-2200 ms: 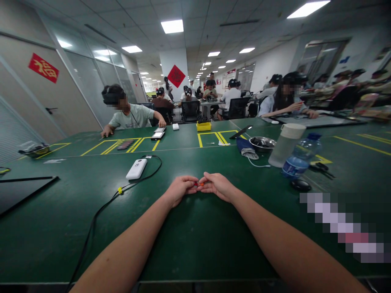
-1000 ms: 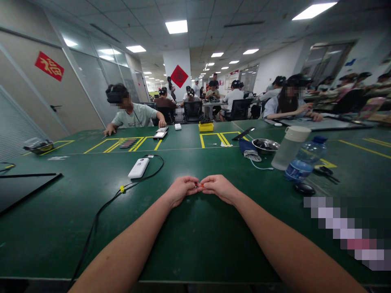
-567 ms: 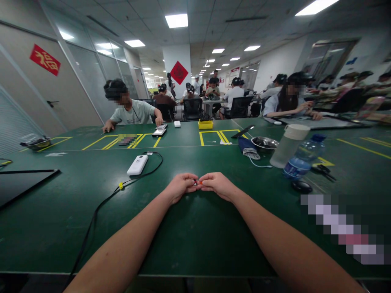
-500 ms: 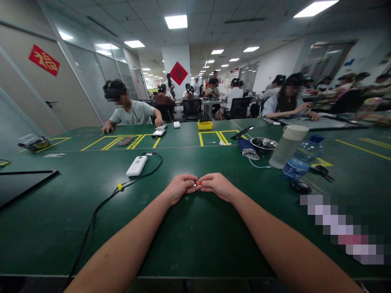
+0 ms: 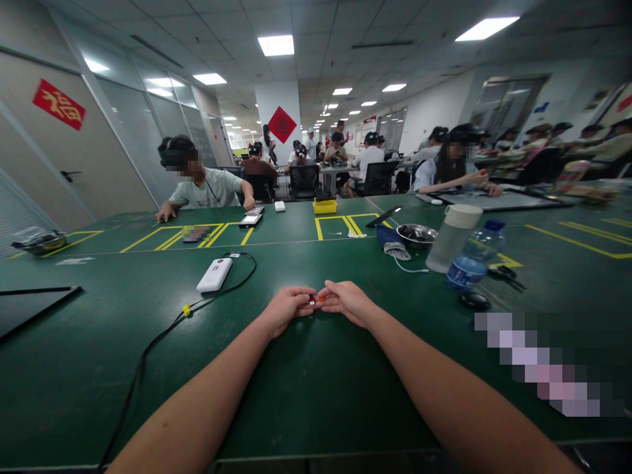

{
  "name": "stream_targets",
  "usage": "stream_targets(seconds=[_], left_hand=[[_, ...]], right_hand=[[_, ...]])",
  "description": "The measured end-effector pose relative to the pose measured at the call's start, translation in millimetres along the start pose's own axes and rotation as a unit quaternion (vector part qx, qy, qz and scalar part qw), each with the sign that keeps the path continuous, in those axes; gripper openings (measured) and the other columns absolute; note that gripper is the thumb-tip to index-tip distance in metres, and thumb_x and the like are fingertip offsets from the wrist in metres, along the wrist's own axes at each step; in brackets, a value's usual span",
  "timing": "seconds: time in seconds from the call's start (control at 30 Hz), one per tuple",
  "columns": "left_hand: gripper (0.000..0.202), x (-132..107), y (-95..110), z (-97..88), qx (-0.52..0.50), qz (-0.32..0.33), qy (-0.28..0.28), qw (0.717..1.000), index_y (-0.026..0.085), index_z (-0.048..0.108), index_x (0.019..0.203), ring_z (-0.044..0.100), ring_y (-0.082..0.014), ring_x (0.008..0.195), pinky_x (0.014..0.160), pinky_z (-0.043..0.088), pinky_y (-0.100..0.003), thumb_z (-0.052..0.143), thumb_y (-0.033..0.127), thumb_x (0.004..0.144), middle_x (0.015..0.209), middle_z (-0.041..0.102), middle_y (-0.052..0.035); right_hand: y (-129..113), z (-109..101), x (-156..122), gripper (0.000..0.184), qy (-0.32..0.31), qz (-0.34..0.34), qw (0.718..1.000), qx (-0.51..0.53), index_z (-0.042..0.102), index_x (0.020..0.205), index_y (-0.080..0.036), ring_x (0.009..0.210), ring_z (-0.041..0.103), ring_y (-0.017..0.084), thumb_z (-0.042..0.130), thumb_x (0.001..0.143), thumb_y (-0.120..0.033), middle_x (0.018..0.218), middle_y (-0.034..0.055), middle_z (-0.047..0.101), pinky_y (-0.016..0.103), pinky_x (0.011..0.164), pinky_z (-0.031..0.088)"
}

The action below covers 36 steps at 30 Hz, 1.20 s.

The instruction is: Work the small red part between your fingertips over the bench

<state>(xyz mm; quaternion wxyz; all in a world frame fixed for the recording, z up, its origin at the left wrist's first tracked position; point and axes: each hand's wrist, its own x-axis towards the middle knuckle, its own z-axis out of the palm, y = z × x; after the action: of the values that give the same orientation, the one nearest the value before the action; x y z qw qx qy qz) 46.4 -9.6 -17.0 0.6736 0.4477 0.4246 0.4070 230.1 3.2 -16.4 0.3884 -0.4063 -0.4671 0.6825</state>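
Right hand (image 5: 351, 305) has loosened, thumb raised off the orange piece (image 5: 322, 299) at its fingers; left hand (image 5: 286, 309) pinches a red-and-white piece (image 5: 311, 300). I find both right of the power bank (image 5: 214, 274). Judged step: fine two-handed manipulation, calling next for a renewed right pinch.

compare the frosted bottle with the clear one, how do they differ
The frosted bottle is cloudy and whitish, while the clear bottle is see-through. The frosted bottle has a wide pale lid; the clear bottle has a narrower blue cap. The frosted bottle shows a plain side, whereas the clear bottle wears a blue label. Both stand on the green table.
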Motion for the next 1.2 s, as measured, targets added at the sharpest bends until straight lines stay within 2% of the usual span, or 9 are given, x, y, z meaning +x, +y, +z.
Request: stream_targets(seconds=[0.2, 0.57, 0.83, 1.2], left_hand=[[0.025, 0.1, -1.2, 0.5, 0.005, 0.007, -0.002, 1.000, 0.009, 0.064, 0.102, 0.067, -0.0213, 0.090, 0.073, 0.054, -0.025, 0.061, 0.012, 0.077, 0.102, 0.067, -0.0170], [0.025, -4.7, 1.0, 5.7, 0.019, 0.008, 0.002, 1.000, 0.011, 0.065, 0.101, 0.067, -0.0173, 0.084, 0.076, 0.053, -0.025, 0.062, 0.012, 0.076, 0.102, 0.067, -0.0148], [0.027, -2.5, -0.5, 1.3, 0.019, 0.007, -0.007, 1.000, 0.011, 0.064, 0.103, 0.066, -0.0199, 0.089, 0.077, 0.054, -0.026, 0.062, 0.015, 0.076, 0.104, 0.066, -0.0160], [0.026, -1.1, -0.9, 0.5, 0.011, 0.006, -0.014, 1.000, 0.009, 0.064, 0.101, 0.067, -0.0161, 0.081, 0.075, 0.054, -0.024, 0.060, 0.009, 0.075, 0.098, 0.067, -0.0151]], right_hand=[[0.9, -0.9, 0.6, 0.034, -0.001, 0.000, 1.000, 0.014, 0.064, 0.082, -0.008, 0.072, 0.069, 0.019, 0.049, 0.089, -0.037, 0.076, 0.0127, 0.068, 0.031, 0.068, 0.054], [3.9, -3.8, 3.9, 0.033, -0.007, -0.005, 1.000, 0.012, 0.064, 0.081, -0.009, 0.071, 0.068, 0.018, 0.050, 0.088, -0.038, 0.074, 0.0112, 0.068, 0.030, 0.067, 0.054], [2.6, -2.7, 2.9, 0.035, -0.010, -0.004, 1.000, 0.010, 0.064, 0.082, -0.008, 0.072, 0.069, 0.019, 0.048, 0.089, -0.039, 0.074, 0.0122, 0.068, 0.030, 0.067, 0.054], [1.7, -2.2, 3.1, 0.049, -0.002, 0.012, 1.000, 0.025, 0.064, 0.078, -0.008, 0.071, 0.069, 0.019, 0.039, 0.091, -0.048, 0.075, 0.0155, 0.069, 0.029, 0.065, 0.054]])
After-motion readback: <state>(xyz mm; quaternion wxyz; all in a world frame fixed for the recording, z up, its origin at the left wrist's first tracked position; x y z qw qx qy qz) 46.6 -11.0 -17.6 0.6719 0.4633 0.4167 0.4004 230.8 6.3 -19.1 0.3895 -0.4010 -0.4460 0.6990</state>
